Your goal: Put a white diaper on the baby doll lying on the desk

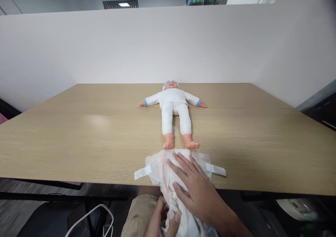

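1. Open diaper drapes over the table's near edge, lengthwise toward the doll.
2. Right hand, doll-side, flattens it, fingers spread.
3. Left hand grips its lower folds.

I take this for an office or a workroom, though I can't tell which: across my upper frame a plain white partition stops short of a ceiling with a dark vent, a wood-grain table spans the middle, and a dark chair stands lower left
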Tool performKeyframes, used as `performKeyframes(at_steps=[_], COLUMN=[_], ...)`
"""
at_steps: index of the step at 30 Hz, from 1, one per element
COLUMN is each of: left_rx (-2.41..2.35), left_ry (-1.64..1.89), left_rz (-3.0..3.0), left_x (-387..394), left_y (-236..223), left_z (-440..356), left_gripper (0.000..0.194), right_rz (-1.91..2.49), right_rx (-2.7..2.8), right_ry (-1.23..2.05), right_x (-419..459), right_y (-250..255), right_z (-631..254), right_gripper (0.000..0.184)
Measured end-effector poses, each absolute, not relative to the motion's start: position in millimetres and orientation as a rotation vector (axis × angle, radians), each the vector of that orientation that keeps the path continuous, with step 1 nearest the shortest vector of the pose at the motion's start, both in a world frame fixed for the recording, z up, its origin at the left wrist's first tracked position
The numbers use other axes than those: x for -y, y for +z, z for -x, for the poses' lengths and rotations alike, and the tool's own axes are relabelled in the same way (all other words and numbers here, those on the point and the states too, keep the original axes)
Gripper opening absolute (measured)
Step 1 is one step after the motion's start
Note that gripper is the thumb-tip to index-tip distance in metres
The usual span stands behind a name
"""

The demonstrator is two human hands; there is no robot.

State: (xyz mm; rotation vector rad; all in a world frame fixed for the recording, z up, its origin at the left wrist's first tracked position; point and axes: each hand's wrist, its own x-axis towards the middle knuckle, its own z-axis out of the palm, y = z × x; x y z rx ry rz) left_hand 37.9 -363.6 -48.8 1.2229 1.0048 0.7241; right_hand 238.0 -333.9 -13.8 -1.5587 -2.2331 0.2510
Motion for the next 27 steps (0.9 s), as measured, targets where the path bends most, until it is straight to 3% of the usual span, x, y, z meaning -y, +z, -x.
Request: performKeyframes(at_steps=[7, 12, 15, 17, 20, 22, 27], left_rx=[-0.777, -0.924, -1.003, -0.764, -0.262, -0.032, 0.175], left_ry=[0.124, 0.445, 0.467, 0.343, 0.137, 0.088, 0.295], left_rz=[-2.004, -2.527, -2.907, -3.115, -3.281, -3.28, -3.141], left_x=[289.4, 209.3, 156.0, 129.1, 104.9, 96.2, 87.2], left_y=[51.4, 74.2, 52.8, 42.3, 39.0, 39.5, 34.6], left_z=[16.5, -16.2, -54.2, -75.4, -96.2, -104.7, -120.2], left_gripper=[0.029, 0.032, 0.072, 0.097, 0.111, 0.102, 0.036], right_rz=[1.549, 1.536, 1.543, 1.543, 1.539, 1.54, 1.542], right_rx=[2.286, 2.289, 2.295, 2.298, 2.298, 2.297, 2.303], right_ry=[0.32, 0.28, 0.26, 0.26, 0.27, 0.283, 0.352], right_x=[319.8, 320.1, 319.5, 318.9, 318.5, 318.5, 315.7], right_y=[-9.5, -11.5, -12.9, -13.7, -15.2, -16.3, -19.1], right_z=[-247.8, -250.0, -250.8, -251.3, -251.6, -251.5, -253.4], right_gripper=[0.064, 0.064, 0.064, 0.065, 0.067, 0.068, 0.07])
